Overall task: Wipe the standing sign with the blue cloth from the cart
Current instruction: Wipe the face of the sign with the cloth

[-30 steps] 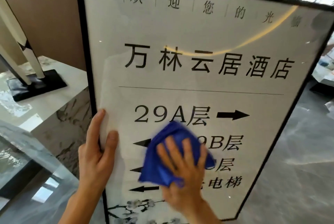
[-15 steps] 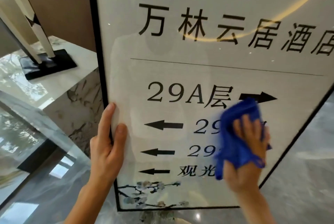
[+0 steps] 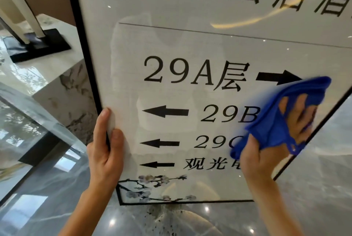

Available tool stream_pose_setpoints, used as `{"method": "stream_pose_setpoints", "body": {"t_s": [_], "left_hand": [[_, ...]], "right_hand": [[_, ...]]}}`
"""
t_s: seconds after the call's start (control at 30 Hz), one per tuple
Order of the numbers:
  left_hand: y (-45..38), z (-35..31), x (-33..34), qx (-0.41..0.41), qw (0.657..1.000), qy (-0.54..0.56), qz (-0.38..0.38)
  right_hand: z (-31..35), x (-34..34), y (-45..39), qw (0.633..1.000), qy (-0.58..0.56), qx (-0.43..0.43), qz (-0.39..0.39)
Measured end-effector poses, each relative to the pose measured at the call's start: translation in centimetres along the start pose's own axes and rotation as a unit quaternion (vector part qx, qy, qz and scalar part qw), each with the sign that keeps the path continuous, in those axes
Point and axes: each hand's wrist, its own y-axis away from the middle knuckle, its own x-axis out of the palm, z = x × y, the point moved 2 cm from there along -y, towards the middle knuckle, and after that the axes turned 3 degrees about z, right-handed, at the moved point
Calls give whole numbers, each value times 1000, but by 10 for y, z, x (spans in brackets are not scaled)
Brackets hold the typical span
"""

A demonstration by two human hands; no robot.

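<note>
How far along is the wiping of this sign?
Midway, it seems. The blue cloth is off the cart, pressed by the right hand near the right edge of the standing sign. The left hand steadies the frame. Faint smears remain mid-panel; the sign's top is out of view.

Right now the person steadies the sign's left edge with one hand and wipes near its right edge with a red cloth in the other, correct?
Nearly. The cloth is blue, not red, as the head view shows. The rest holds: the left hand grips the left edge of the sign, and the right hand presses the cloth against the sign near its right edge.
</note>
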Motion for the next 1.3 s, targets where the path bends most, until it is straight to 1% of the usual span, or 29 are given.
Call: {"method": "stream_pose_setpoints", "body": {"t_s": [0.07, 0.13, 0.17, 0.3, 0.37, 0.43, 0.57, 0.67, 0.77, 0.9, 1.0, 1.13, 1.3], "left_hand": [[0, -1, 1, 11, 1000, -5, -6], [1, 2, 1, 28, 1000, -7, -6], [1, 5, 1, 34, 999, -5, -4], [2, 7, -1, 55, 998, -9, 1], [0, 7, -1, 73, 997, -13, 8], [-1, 8, 1, 84, 996, -20, 12], [1, 11, 1, 73, 997, -20, 7], [4, 15, 2, 58, 998, -3, 12], [12, 18, 3, 41, 999, -17, 7], [31, 30, 4, 7, 999, -28, 21], [35, 35, 7, 11, 999, -48, 13], [32, 43, 4, 27, 998, -49, -9], [36, 52, 4, 49, 998, -30, -24]], "right_hand": [[24, 17, 18, 999, 19, -29, 20], [50, 38, 48, 992, 82, -86, 46], [63, 49, 66, 988, 94, -109, 63], [99, 80, 136, 958, 116, -210, 155], [104, 87, 153, 946, 122, -239, 180], [103, 88, 154, 947, 108, -235, 188], [87, 69, 137, 952, 74, -233, 186], [62, 46, 113, 968, 72, -190, 147], [21, 18, 87, 977, 75, -160, 116], [-38, -15, 70, 978, 105, -125, 133], [-67, -31, 77, 977, 102, -120, 140], [-87, -37, 98, 970, 144, -84, 175], [-103, -33, 127, 971, 131, -28, 196]]}}
